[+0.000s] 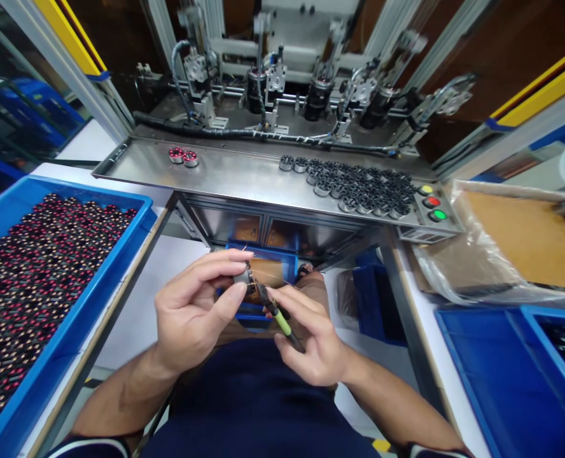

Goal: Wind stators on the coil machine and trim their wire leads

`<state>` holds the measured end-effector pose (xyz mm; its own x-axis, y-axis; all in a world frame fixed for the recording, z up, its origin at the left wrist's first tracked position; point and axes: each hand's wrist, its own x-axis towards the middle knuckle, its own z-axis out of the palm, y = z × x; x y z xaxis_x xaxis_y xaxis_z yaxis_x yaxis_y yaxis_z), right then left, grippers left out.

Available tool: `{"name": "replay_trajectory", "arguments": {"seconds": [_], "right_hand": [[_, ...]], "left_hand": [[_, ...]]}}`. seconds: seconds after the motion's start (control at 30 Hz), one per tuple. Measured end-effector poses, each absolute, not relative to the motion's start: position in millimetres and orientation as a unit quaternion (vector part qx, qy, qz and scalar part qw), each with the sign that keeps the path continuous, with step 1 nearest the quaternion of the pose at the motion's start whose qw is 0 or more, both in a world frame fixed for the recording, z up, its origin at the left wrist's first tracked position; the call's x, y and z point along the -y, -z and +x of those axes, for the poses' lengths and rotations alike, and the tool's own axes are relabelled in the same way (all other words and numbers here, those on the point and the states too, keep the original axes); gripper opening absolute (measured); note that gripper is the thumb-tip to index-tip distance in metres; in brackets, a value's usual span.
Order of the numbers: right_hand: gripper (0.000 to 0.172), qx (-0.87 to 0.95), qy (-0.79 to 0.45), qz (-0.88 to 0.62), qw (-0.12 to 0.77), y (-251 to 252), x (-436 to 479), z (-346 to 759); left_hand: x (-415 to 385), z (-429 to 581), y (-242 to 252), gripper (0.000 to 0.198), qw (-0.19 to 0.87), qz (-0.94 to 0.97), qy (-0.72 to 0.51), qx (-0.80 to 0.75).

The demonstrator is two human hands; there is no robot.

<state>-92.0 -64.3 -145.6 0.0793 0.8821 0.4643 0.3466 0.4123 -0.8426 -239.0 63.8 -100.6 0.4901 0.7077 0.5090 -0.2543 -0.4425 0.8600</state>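
Note:
My left hand point(194, 308) pinches a small round motor stator point(243, 277) between thumb and fingers, held over my lap. A thin copper wire sticks up from it. My right hand point(311, 340) grips a slim tool with a green-and-black handle point(279, 318), its tip touching the stator. Both hands are closed round what they hold.
A blue bin point(120, 254) full of red-wound stators sits at the left. A steel shelf point(244, 175) carries two red stators point(183, 155) and several bare grey cores point(359, 184). Yellow, red and green buttons point(431, 202) lie at its right end. Blue bins point(492, 369) and a bagged cardboard box point(521, 235) stand right.

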Motion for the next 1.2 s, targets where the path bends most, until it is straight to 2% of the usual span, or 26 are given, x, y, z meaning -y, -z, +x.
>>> {"name": "replay_trajectory", "arguments": {"seconds": [0.37,0.6,0.8,1.0,1.2], "right_hand": [[0.069,0.638,-0.168,-0.530,0.533,145.6,63.0,-91.4],[0.076,0.640,-0.209,-0.512,0.533,142.6,62.8,-93.0],[0.077,0.638,-0.183,-0.503,0.554,143.6,62.3,-94.5],[0.067,0.604,-0.168,-0.559,0.543,144.3,64.2,-93.6],[0.066,0.572,-0.203,-0.589,0.533,139.7,73.0,-82.7]], "left_hand": [[-64.7,-242.9,100.5,0.031,0.489,0.718,-0.466,-0.168],[-61.6,-245.0,100.8,0.032,0.469,0.732,-0.464,-0.169],[-60.2,-247.9,100.4,0.035,0.464,0.747,-0.449,-0.161],[-61.0,-249.3,102.4,0.037,0.446,0.760,-0.452,-0.142],[-64.8,-247.4,109.6,0.066,0.413,0.753,-0.495,-0.132]]}}
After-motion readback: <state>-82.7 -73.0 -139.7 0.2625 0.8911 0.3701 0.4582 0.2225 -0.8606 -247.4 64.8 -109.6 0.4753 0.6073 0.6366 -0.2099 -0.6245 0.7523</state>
